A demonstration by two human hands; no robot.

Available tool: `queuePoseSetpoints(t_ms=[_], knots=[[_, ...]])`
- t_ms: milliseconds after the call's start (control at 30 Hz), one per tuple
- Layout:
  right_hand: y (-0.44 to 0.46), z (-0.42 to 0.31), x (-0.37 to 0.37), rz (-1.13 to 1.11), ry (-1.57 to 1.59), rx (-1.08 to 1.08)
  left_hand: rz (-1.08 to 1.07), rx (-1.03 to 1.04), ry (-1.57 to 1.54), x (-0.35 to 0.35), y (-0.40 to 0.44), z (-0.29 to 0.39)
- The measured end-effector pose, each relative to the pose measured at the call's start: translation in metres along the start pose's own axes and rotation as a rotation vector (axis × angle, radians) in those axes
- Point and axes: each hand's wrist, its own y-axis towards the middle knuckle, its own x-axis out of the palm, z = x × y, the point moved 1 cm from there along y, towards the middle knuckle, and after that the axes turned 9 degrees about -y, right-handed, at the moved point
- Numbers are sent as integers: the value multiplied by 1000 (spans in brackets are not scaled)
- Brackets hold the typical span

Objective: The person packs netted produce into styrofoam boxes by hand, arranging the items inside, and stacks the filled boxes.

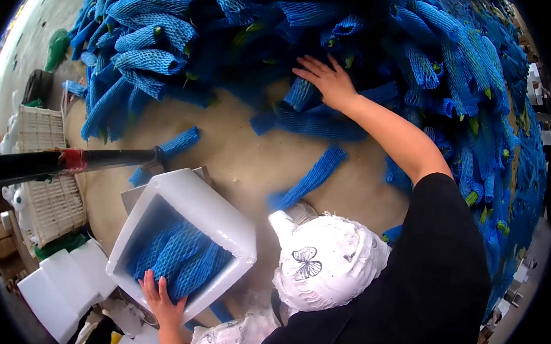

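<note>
My right hand (328, 80) reaches to the heap with fingers spread, palm down over a blue net-sleeved piece (300, 94). Whether it presses on that piece I cannot tell. My left hand (163, 301) lies open at the near side of a white foam box (241, 233), its fingertips by the blue net-sleeved pieces (185, 258) inside. The box is tilted, its opening facing me. Green tips show from many sleeves in the large heap (155, 32); what the sleeves cover is mostly hidden.
Loose blue sleeved pieces (316, 174) lie on the tan surface (239, 141). A dark pole (112, 159) with red tape juts in from the left. White wicker baskets (56, 206) and foam pieces (66, 285) stand at left. My knee (326, 263), in white patterned cloth, is beside the box.
</note>
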Motion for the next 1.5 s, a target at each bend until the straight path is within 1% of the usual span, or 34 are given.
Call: queuePoseSetpoints(t_ms=[67,100,133,200,233,267,300,333,367,400,433,467,500,533,567,600,667,700,733,767,800,833,867,900,933,967,1000,1033,1100,1200,1267,1333,1433,1500], knots=[[21,8,44,105,-82,21,29,9,5,0,1,1],[35,2,26,74,0,-52,36,-10,-15,1,0,1],[44,-5,-6,140,64,-84,65,10,-32,2,0,2],[54,-28,-64,124,398,-215,78,9,-51,2,3,4],[60,-49,-99,172,537,-253,83,12,-61,3,6,3],[63,-70,-134,63,766,-176,83,4,-68,2,5,3],[70,-93,-162,-43,971,-175,86,8,-86,0,7,6],[77,-111,-197,-337,1248,-103,39,-16,-137,-6,9,9],[82,-134,-220,-301,1423,-175,-38,-47,-191,-18,12,11],[90,-156,-246,-348,1434,-327,-44,-107,-311,-29,14,15],[95,-182,-275,-358,1437,-458,36,-78,-269,-42,15,19],[98,-212,-302,-385,1345,-617,229,-105,-248,-51,11,18],[95,-245,-324,-294,1222,-783,412,-210,-268,-39,-19,-18],[85,-281,-331,-138,1235,-918,812,-112,-944,-47,-12,-14],[74,-315,-335,-198,1139,-1024,937,-283,-447,-79,-13,-1],[60,-342,-331,-253,1032,-1118,1106,-377,-499,-89,-25,-2],[26,-379,-282,-161,806,-1135,1275,-419,-483,-101,-43,0],[26,-378,-282,-187,797,-1158,1293,-441,-488,-103,-45,8],[31,-370,-291,-129,899,-1110,1306,-443,-492,-100,-49,7],[39,-355,-298,-74,999,-1062,1290,-372,-391,-98,-54,6],[57,-328,-318,-5,1064,-990,1262,-307,-293,-96,-58,8],[56,-294,-337,-8,1053,-991,1254,-303,-300,-98,-62,12],[46,-258,-359,62,1137,-890,1209,-299,-245,-90,-84,20],[66,-234,-378,293,1131,-806,1284,-172,-155,-95,-77,2],[57,-232,-382,338,1171,-919,1249,-193,-130,-97,-78,2],[43,-233,-377,303,1133,-1035,1260,-247,-140,-96,-74,7],[29,-240,-367,305,1119,-1011,1249,-323,-156,-96,-71,10],[22,-252,-351,304,1153,-1023,1266,-301,-156,-96,-68,10],[27,-269,-331,204,1147,-1025,1188,-336,-191,-96,-66,9],[39,-280,-327,160,1147,-959,1094,-323,-201,-97,-66,6],[43,-287,-327,95,1232,-963,1078,-334,-203,-93,-68,4],[43,-295,-324,71,1262,-1030,1026,-390,-227,-93,-69,3],[39,-301,-321,44,1255,-1066,988,-394,-262,-91,-66,1],[37,-305,-317,-65,1234,-1100,976,-376,-292,-88,-62,-1]])
